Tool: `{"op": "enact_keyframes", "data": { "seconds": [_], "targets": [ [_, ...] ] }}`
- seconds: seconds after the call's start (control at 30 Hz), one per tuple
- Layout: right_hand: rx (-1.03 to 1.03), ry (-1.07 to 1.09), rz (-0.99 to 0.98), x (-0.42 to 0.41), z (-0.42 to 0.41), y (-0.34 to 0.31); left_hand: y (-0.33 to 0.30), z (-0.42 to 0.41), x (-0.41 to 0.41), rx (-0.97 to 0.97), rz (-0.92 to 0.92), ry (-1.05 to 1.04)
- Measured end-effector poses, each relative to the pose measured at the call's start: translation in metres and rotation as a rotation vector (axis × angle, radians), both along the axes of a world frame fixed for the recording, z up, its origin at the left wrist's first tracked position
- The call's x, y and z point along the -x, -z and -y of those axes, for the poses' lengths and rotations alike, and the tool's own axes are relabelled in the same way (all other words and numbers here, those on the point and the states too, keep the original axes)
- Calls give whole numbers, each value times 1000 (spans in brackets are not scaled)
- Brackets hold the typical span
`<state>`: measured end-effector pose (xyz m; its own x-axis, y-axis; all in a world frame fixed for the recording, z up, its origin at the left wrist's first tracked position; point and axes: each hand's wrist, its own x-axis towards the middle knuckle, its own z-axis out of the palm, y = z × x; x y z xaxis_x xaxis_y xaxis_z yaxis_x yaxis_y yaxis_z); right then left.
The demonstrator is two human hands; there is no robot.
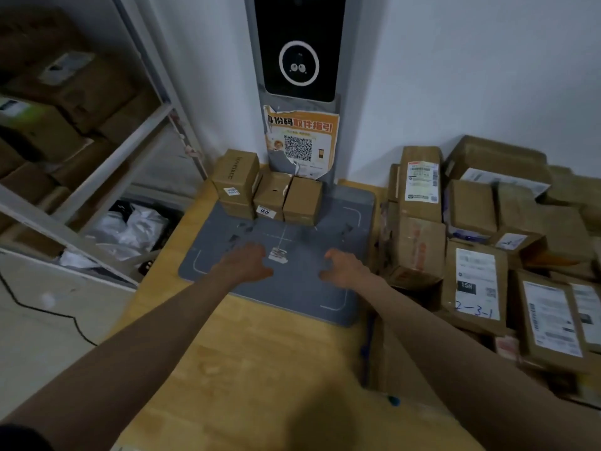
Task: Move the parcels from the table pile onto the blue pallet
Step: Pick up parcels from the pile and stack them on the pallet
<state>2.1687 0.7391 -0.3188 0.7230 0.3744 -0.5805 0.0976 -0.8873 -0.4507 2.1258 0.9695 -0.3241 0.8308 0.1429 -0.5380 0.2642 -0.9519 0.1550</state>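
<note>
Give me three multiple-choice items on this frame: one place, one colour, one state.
1. Where do the small boxes stand?
A. far edge of the grey mat
B. on the floor
C. on the shelf

2. What colour is the poster with the QR code?
A. green
B. orange
C. purple

3. What are the hands doing?
A. both gripping a box
B. one holding a pen
C. both empty above the mat

Answers: 1 A, they sit on the grey mat by the pillar. 2 B, orange. 3 C, left hand and right hand hold nothing.
</note>
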Motion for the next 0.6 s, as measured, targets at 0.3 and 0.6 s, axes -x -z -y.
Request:
{"op": "enact_keyframes", "data": {
  "seconds": [0.3, 0.6],
  "targets": [
    [-36, 146, 114, -67, -56, 36, 32, -42, -80, 88, 189, 2],
    [-10, 91, 177, -131, -104, 68, 61, -45, -141, 91, 213, 94]
  ]
}}
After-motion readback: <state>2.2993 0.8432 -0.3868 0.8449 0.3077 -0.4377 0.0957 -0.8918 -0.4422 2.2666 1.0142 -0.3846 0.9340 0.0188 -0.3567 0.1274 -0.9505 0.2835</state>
